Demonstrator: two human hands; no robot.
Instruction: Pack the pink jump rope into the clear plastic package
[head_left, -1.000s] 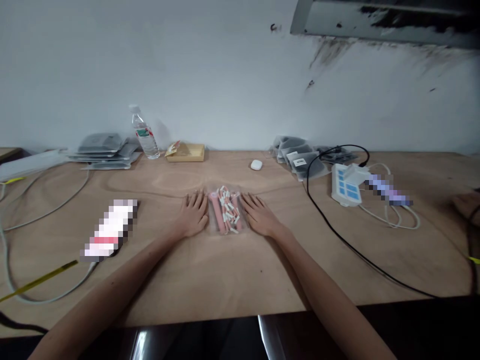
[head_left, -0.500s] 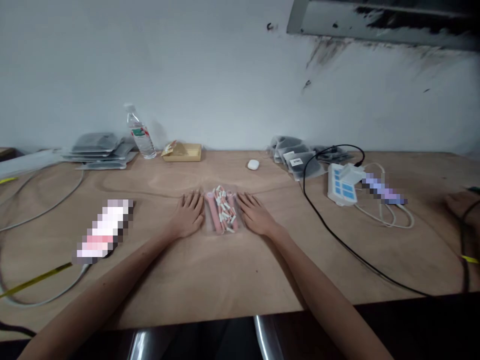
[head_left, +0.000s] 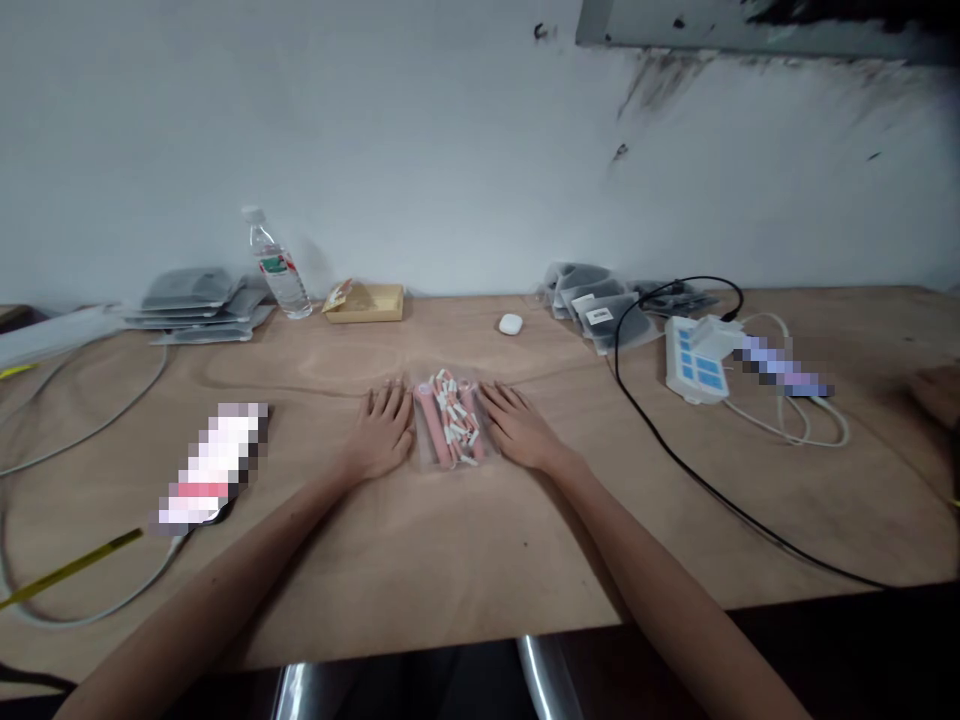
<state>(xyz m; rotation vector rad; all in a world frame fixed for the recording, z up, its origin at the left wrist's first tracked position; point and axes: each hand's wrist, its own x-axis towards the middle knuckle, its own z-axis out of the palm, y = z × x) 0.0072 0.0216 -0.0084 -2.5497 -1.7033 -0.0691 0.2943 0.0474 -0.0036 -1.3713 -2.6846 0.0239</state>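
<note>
Between my hands, a clear plastic bag (head_left: 425,458) lies flat on the wooden table. Inside it is what looks like a beaded skipping rope (head_left: 454,412), with two pink handles and pink and white segments bundled between them. My left hand (head_left: 382,430) rests palm down at the bag's left edge, fingers stretched out. On the other side my right hand (head_left: 517,425) lies flat with fingers extended, close against the bag's right edge. Neither hand grips anything.
A phone (head_left: 214,465) with a cable lies left. Behind stand a water bottle (head_left: 277,265), a shallow yellowish box (head_left: 371,303), a white case (head_left: 511,324) and packaged dark items (head_left: 187,290). Rightward are a power strip (head_left: 694,365), a black cable (head_left: 675,470) and another person's hand (head_left: 937,392).
Both hands stay flat beside the bag. The view has shifted and tilted slightly; nothing on the table has visibly been moved.
</note>
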